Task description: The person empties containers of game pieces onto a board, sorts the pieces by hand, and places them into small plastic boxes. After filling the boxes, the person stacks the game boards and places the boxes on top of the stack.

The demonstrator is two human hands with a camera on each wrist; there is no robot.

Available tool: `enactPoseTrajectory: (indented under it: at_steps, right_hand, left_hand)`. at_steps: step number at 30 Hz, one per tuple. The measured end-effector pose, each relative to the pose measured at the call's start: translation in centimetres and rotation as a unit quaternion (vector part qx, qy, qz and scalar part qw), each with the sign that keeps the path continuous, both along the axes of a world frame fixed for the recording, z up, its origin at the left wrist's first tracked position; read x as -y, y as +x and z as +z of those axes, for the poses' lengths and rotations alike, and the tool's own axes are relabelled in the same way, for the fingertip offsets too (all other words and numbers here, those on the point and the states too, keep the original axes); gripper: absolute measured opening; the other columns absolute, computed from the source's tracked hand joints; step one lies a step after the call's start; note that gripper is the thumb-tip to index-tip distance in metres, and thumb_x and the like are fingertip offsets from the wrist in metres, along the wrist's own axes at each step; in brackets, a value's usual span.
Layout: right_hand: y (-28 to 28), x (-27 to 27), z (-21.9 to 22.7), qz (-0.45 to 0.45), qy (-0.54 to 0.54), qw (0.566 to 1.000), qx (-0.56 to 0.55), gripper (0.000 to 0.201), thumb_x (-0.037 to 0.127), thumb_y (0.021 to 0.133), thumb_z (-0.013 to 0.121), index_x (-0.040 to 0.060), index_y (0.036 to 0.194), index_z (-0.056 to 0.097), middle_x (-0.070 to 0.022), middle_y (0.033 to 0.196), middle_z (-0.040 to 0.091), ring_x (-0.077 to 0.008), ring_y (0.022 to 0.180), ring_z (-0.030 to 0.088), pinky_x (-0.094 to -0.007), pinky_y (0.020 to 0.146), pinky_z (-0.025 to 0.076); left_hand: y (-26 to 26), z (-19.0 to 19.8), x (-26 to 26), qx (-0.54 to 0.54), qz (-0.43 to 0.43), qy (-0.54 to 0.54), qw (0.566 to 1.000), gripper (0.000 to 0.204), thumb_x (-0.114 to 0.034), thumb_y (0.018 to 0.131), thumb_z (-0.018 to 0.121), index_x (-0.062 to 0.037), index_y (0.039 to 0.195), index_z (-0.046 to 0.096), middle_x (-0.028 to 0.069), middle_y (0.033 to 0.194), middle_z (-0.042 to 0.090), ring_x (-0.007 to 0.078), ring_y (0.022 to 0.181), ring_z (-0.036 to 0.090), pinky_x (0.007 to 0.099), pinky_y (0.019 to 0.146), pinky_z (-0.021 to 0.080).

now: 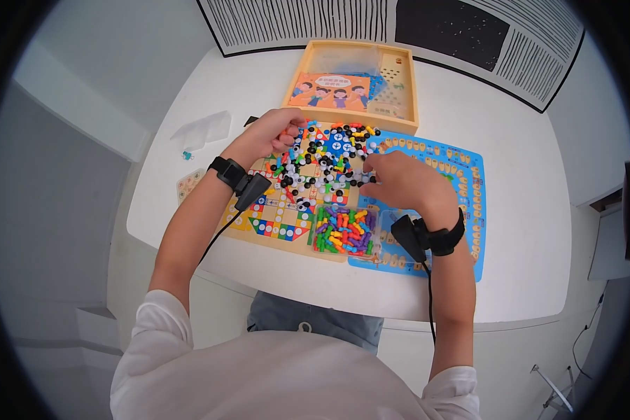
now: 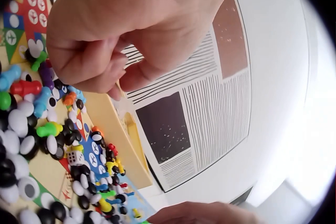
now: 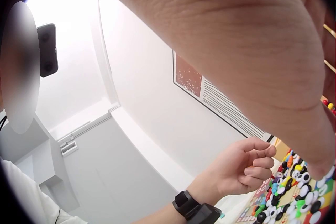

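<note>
In the head view, my left hand point(image 1: 276, 133) is raised over the upper left of a colourful game board point(image 1: 280, 213). Its fingers are curled in, and no thing shows between them. Below it lies a mixed pile of black and white round pieces point(image 1: 308, 171), with coloured pegs point(image 2: 26, 87) and a white die point(image 2: 75, 157) among them. My right hand point(image 1: 409, 182) reaches in over the pile's right side, thumb and fingers apart and fingertips right at the pieces. A clear box point(image 1: 315, 248) of coloured pegs point(image 1: 343, 229) stands in front of the pile.
A wooden box point(image 1: 414, 98) holding an orange booklet point(image 1: 329, 92) stands at the back. Beneath my right hand lies a blue printed board point(image 1: 472, 262). At left are a clear plastic tray point(image 1: 203, 129) and a small printed card point(image 1: 189, 183) on the white table point(image 1: 525, 210).
</note>
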State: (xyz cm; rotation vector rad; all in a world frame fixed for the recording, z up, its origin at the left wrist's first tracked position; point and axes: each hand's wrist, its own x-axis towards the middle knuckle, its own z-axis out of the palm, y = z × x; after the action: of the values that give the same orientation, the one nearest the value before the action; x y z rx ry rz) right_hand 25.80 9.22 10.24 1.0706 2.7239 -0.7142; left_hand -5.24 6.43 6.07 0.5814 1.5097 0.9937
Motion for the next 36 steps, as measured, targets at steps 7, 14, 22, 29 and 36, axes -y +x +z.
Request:
enactPoseTrajectory:
  at_steps: [7, 14, 22, 29, 36]
  right_hand:
    - [0.3, -0.2, -0.4, 0.006, 0.014, 1.0, -0.016, 0.044, 0.036, 0.093, 0.077, 0.0081, 0.127, 0.069, -0.019, 0.109, 0.075, -0.0381, 0.106, 0.071, -0.0471, 0.089, 0.057]
    - [0.5, -0.1, 0.0, 0.004, 0.016, 0.999, -0.029, 0.044, 0.036, 0.094, 0.076, 0.0077, 0.127, 0.069, -0.0181, 0.106, 0.075, -0.0372, 0.105, 0.072, -0.0471, 0.088, 0.056]
    - [0.6, -0.3, 0.7, -0.015, -0.019, 0.999, -0.022, 0.042, 0.033, 0.095, 0.075, 0.0063, 0.126, 0.069, -0.0157, 0.103, 0.076, -0.031, 0.085, 0.076, -0.0424, 0.078, 0.059]
    - [0.4, -0.4, -0.1, 0.005, -0.009, 1.0, -0.029, 0.042, 0.034, 0.095, 0.075, 0.005, 0.125, 0.069, -0.0159, 0.094, 0.077, -0.0276, 0.078, 0.077, -0.0408, 0.075, 0.059]
    - [0.4, -0.5, 0.6, -0.008, -0.008, 1.0, -0.004, 0.043, 0.035, 0.095, 0.076, 0.0059, 0.126, 0.069, -0.0164, 0.103, 0.076, -0.0306, 0.086, 0.076, -0.0422, 0.079, 0.059]
  left_hand:
    - [1.8, -1.2, -0.8, -0.557, -0.151, 0.016, 0.817, 0.032, -0.029, 0.083, 0.074, -0.0052, 0.061, 0.069, 0.0088, 0.056, 0.064, 0.0182, 0.047, 0.058, 0.0368, 0.047, 0.045]
    - [2.1, -2.3, -1.2, -0.66, -0.169, 0.051, 0.73, 0.037, -0.033, 0.081, 0.074, 0.0022, 0.069, 0.072, 0.0205, 0.069, 0.07, 0.0354, 0.062, 0.07, 0.0447, 0.065, 0.058]
    - [6.2, 2.6, 3.3, -0.21, -0.12, -0.023, 0.97, 0.042, -0.035, 0.094, 0.06, 0.0021, 0.076, 0.056, 0.0123, 0.06, 0.053, 0.0248, 0.044, 0.048, 0.0453, 0.051, 0.044]
    - [11.5, -0.4, 8.0, -0.315, -0.323, 0.092, 0.888, 0.041, -0.038, 0.096, 0.059, -0.0005, 0.078, 0.059, 0.01, 0.061, 0.058, 0.0193, 0.046, 0.052, 0.0405, 0.053, 0.047]
    - [13.1, 2.2, 9.0, -0.358, -0.325, 0.003, 0.875, 0.028, -0.024, 0.093, 0.067, 0.0026, 0.087, 0.07, 0.0103, 0.068, 0.07, 0.0154, 0.058, 0.068, 0.0302, 0.055, 0.052]
